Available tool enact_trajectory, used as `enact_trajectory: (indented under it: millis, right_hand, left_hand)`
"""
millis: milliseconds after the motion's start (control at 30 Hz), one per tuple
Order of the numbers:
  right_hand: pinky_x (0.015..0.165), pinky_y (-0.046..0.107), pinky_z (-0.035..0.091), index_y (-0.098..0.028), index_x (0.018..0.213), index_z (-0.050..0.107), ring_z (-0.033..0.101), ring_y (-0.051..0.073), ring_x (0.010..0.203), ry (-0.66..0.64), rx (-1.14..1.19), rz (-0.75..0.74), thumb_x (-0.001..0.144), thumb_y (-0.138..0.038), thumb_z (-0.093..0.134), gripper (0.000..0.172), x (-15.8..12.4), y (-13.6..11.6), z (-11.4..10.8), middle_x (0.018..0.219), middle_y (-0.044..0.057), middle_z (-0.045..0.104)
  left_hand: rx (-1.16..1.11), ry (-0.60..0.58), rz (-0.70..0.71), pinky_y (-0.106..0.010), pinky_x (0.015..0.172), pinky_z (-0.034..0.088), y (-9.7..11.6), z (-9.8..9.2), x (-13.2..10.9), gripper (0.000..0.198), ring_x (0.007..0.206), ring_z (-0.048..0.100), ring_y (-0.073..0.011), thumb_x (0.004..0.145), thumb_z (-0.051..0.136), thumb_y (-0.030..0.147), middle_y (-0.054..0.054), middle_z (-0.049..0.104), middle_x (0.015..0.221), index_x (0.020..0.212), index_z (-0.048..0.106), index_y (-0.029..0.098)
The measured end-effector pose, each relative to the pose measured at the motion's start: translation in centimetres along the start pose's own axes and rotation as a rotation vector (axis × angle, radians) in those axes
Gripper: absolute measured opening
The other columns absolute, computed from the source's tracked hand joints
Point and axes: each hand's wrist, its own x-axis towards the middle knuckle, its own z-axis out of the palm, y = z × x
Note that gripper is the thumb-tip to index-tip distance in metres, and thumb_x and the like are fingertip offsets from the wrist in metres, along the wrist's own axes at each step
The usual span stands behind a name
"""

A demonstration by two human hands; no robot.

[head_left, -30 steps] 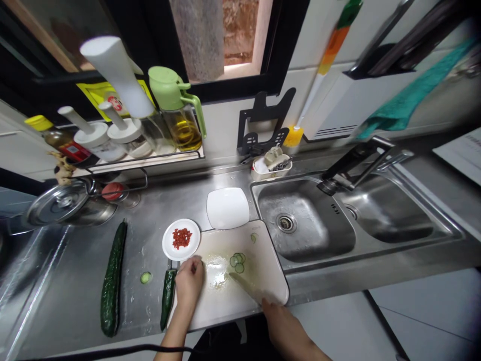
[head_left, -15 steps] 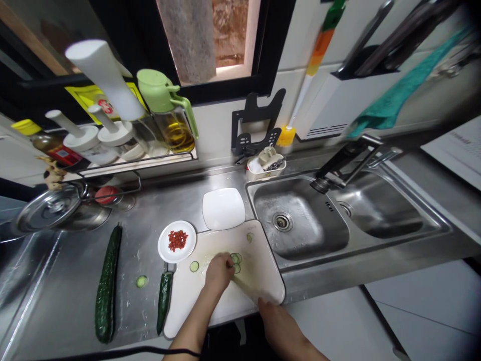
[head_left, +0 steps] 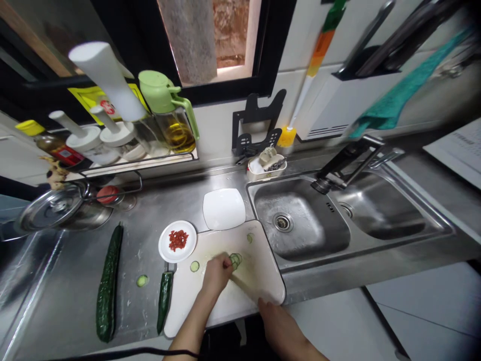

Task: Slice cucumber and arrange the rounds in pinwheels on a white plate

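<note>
At the lower center of the frame, I am seeing my left hand [head_left: 217, 275] touching the cluster of cucumber slices [head_left: 236, 261]. Its thumb and fingers are forming a narrow grip; I cannot tell whether they are pinching a slice. My right hand [head_left: 275, 321], right of it and nearer the bottom edge, is wrapping around the knife [head_left: 246, 289], whose handle the fingers are mostly hiding. The blade is looking blurred and is pointing up-left toward the cluster, over the cutting board [head_left: 265, 265].

One loose slice [head_left: 194, 266] is lying on the board's left part, another [head_left: 250, 238] near its upper right corner. Off the board's left side, a short cucumber piece [head_left: 164, 303] is resting on the steel counter [head_left: 130, 316]. A whole cucumber [head_left: 108, 286] is lying at lower left. A small plate [head_left: 162, 245] is holding chopped red pieces [head_left: 178, 240].
</note>
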Motion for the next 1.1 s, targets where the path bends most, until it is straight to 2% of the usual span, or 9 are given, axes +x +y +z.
enact_trajectory:
  millis: [200,333,600,733,867,1100]
  right_hand:
    - [0.076,0.027,0.045,-0.010,0.119,0.055,0.063,0.022,0.094,-0.007,0.009,-0.015,0.079,0.003,0.026,0.051,0.0,0.2,-0.1,0.103,0.015,0.067]
    - [0.073,0.026,0.045,-0.012,0.117,0.057,0.063,0.021,0.091,0.016,0.026,-0.014,0.078,0.002,0.028,0.050,-0.1,0.2,-0.2,0.100,0.014,0.068]
    - [0.069,0.024,0.045,-0.015,0.115,0.057,0.064,0.020,0.086,0.114,-0.033,-0.011,0.077,0.001,0.031,0.049,0.9,-2.3,-1.2,0.094,0.011,0.069]
    - [0.068,0.026,0.046,-0.015,0.115,0.057,0.064,0.021,0.088,0.094,-0.045,-0.005,0.078,0.002,0.030,0.049,1.6,-3.5,-1.8,0.095,0.011,0.068]
    - [0.071,0.025,0.046,-0.016,0.120,0.054,0.064,0.020,0.089,0.086,-0.041,0.003,0.079,0.002,0.033,0.049,1.8,-4.0,-2.2,0.095,0.011,0.068]
    - [0.071,0.027,0.045,-0.012,0.115,0.055,0.064,0.021,0.088,0.108,-0.041,-0.013,0.080,0.001,0.034,0.043,1.9,-4.3,-2.1,0.093,0.014,0.068]
  left_hand:
    - [-0.018,0.136,-0.082,-0.019,0.060,0.038,-2.8,-1.9,-0.7,0.010,0.059,0.054,-0.0094,0.069,0.051,0.017,0.004,0.061,0.060,0.068,0.062,0.018]
    - [0.013,0.187,-0.145,-0.020,0.062,0.039,-3.9,-2.1,-1.1,0.013,0.063,0.058,-0.0113,0.071,0.053,0.020,0.003,0.065,0.064,0.072,0.065,0.020]
    - [0.002,0.214,-0.173,-0.021,0.065,0.039,-3.8,-1.8,-1.5,0.016,0.064,0.060,-0.0121,0.074,0.052,0.021,0.001,0.068,0.068,0.076,0.068,0.021]
    - [0.022,0.209,-0.195,-0.020,0.063,0.038,-3.6,-2.0,-1.4,0.015,0.063,0.059,-0.0119,0.074,0.052,0.021,0.001,0.066,0.063,0.072,0.067,0.020]
    - [0.029,0.209,-0.197,-0.020,0.063,0.037,-3.6,-2.1,-1.3,0.016,0.063,0.058,-0.0120,0.074,0.052,0.021,0.001,0.066,0.063,0.072,0.068,0.021]
    - [0.040,0.198,-0.190,-0.021,0.064,0.037,-4.0,-2.0,-1.1,0.015,0.064,0.058,-0.0120,0.074,0.052,0.021,0.001,0.066,0.064,0.070,0.067,0.020]
